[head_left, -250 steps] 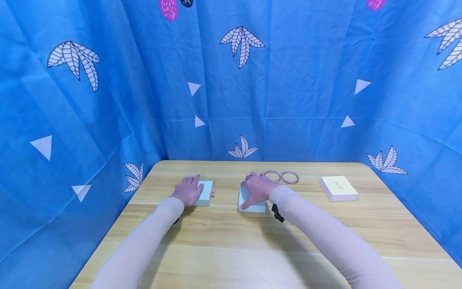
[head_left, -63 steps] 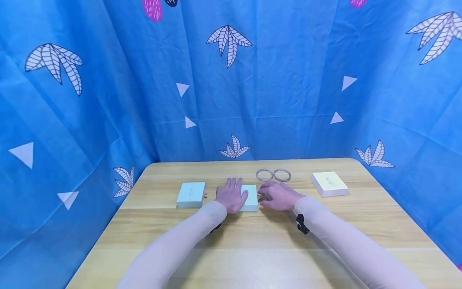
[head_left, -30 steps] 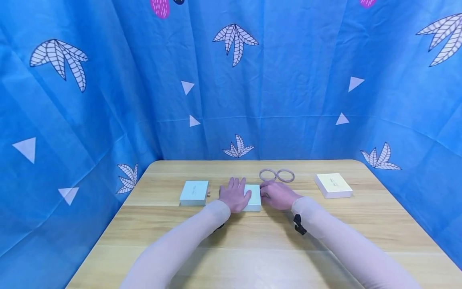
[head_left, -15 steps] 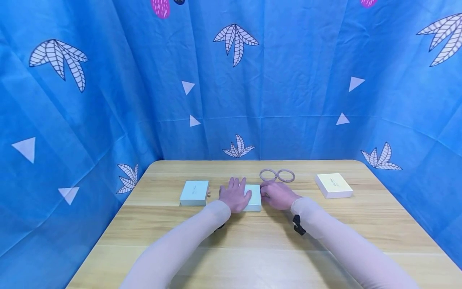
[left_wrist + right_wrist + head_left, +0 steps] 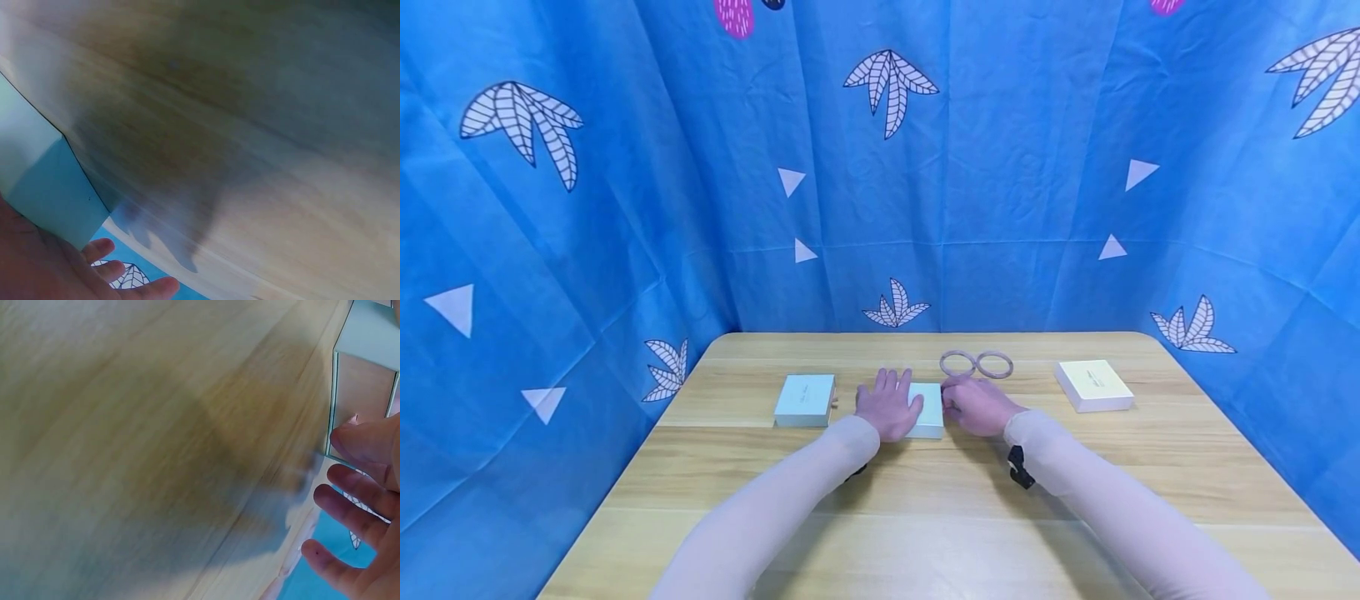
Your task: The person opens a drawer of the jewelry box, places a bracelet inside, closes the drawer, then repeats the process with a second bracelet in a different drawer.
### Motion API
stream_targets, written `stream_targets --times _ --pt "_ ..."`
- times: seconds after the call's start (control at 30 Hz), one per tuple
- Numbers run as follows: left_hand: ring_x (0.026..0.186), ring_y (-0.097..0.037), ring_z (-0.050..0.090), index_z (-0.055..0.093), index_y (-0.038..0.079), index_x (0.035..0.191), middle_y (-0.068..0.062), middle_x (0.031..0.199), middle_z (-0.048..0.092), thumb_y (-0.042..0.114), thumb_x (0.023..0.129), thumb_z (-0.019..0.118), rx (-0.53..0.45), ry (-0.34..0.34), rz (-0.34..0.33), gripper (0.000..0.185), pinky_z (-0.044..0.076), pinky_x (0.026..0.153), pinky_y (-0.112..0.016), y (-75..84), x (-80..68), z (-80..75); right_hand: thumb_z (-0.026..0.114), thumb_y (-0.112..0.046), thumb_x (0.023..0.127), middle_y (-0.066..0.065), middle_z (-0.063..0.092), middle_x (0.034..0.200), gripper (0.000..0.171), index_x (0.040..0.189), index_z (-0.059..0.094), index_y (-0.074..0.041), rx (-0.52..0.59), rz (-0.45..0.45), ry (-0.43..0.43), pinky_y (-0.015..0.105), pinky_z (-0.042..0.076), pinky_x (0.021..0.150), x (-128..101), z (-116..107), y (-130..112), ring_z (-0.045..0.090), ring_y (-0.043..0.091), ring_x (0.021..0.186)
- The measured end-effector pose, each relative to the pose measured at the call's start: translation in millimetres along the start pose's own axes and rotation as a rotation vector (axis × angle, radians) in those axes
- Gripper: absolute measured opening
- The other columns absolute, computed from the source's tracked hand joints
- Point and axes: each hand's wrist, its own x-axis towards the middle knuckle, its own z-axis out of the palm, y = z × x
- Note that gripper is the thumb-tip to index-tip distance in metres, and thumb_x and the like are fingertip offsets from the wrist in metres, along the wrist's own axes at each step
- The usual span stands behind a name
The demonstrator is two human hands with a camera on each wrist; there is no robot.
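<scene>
A pale blue flat box (image 5: 931, 406) lies in the middle of the wooden table (image 5: 925, 508). My left hand (image 5: 888, 406) rests flat on its top, fingers straight and pointing away. In the left wrist view, the palm (image 5: 34, 269) lies on that box (image 5: 47, 184). My right hand (image 5: 976, 406) is at the box's right end. In the right wrist view, the thumb (image 5: 369, 442) touches the box's brown end face (image 5: 362, 394) while the other fingers (image 5: 350, 500) spread loosely beside it. Two tan rings (image 5: 976, 364) lie side by side just beyond the right hand.
A second pale blue box (image 5: 805, 400) lies left of my left hand. A cream box (image 5: 1093, 385) sits at the right. Blue patterned cloth (image 5: 880, 167) closes off the back and both sides. Bare wood stretches from the boxes to the near edge.
Since 8.3 s ago, my left hand has moved from the left box to the middle box. The right hand has shifted to its right end. Over the last second, nothing visibly moved.
</scene>
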Motion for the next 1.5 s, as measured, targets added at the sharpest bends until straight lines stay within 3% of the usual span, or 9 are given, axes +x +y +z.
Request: stream_targets --times 0.2,0.47,0.6,1.0,1.5 --pt "0.156 -0.030 0.013 0.015 0.021 0.163 -0.010 0.168 0.021 0.060 0.103 0.017 -0.005 -0.005 0.002 0.072 0.023 0.117 -0.066 -1.2 -1.4 -1.4 0.071 -0.006 0.087 0.001 0.070 0.106 0.011 0.081 0.073 -0.014 0.020 0.026 -0.014 0.038 0.057 0.085 -2 0 3 0.067 0.019 0.095" --pt "0.156 -0.031 0.015 0.017 0.019 0.163 -0.012 0.167 0.022 0.058 0.103 0.018 -0.016 0.004 0.015 0.072 0.022 0.117 -0.066 0.2 -5.6 -5.9 0.069 -0.003 0.085 0.000 0.070 0.101 0.013 0.078 0.071 -0.014 0.039 0.028 -0.008 0.038 0.056 0.082 -3 0 5 0.065 0.019 0.091" --pt "0.156 -0.031 0.015 0.017 0.020 0.163 -0.011 0.167 0.023 0.059 0.103 0.018 -0.010 0.004 0.015 0.071 0.024 0.116 -0.065 1.0 -6.3 -6.5 0.069 -0.004 0.085 0.002 0.070 0.106 0.012 0.080 0.072 -0.014 0.034 0.034 -0.015 0.039 0.056 0.086 -4 0 6 0.067 0.021 0.096" --pt "0.156 -0.032 0.015 0.015 0.022 0.163 -0.010 0.167 0.022 0.062 0.102 0.013 0.004 0.006 0.006 0.073 0.023 0.116 -0.066 -1.7 1.4 3.3 0.071 -0.005 0.085 0.002 0.070 0.110 0.011 0.080 0.071 -0.015 0.029 0.042 -0.021 0.041 0.056 0.086 -9 -2 7 0.066 0.022 0.101" --pt "0.156 -0.031 0.014 0.014 0.021 0.164 -0.010 0.168 0.021 0.061 0.103 0.015 0.011 0.007 0.008 0.073 0.022 0.117 -0.065 -2.3 -0.5 2.3 0.069 -0.002 0.085 0.006 0.070 0.114 0.011 0.085 0.072 -0.012 0.047 0.063 -0.053 0.043 0.055 0.093 -11 -5 8 0.065 0.026 0.105"
